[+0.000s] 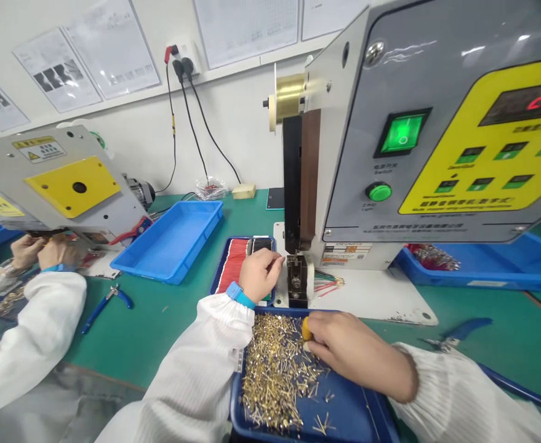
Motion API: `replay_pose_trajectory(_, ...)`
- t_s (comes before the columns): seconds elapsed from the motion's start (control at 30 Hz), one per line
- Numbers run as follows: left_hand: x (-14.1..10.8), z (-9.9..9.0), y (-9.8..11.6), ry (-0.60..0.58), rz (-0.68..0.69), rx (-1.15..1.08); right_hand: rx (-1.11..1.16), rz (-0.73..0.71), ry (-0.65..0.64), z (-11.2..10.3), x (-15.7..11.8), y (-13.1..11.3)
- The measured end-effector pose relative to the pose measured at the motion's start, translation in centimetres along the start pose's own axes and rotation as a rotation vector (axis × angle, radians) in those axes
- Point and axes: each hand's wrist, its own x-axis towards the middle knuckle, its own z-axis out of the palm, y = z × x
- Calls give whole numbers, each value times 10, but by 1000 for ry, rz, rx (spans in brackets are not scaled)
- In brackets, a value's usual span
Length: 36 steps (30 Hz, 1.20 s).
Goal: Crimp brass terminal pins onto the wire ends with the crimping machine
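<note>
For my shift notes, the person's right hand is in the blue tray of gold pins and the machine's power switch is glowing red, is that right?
Not quite: the head view shows the power switch glowing green, not red. The right hand is in the blue tray of gold pins, as you said.

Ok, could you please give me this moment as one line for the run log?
Left hand: beside press | Right hand: on brass pins | Pins in: blue tray | Press switch: lit green
</note>
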Motion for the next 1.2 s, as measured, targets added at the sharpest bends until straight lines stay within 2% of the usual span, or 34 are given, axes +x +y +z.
replay_pose_trajectory(0.23, 0, -1, 2, 17, 15, -1, 33, 33, 42, -5, 1, -1)
replay_pose_trajectory(0.53, 1, -2, 2, 18, 26, 8, 191, 30, -8, -10, 2, -4)
replay_pose_trajectory(0.97, 1, 3, -2, 32, 72, 15, 224, -41, 88, -9, 3, 4)
replay_pose_trajectory(1.2, 2, 5, -2, 42, 85, 21, 288, 5, 217, -7, -1, 4)
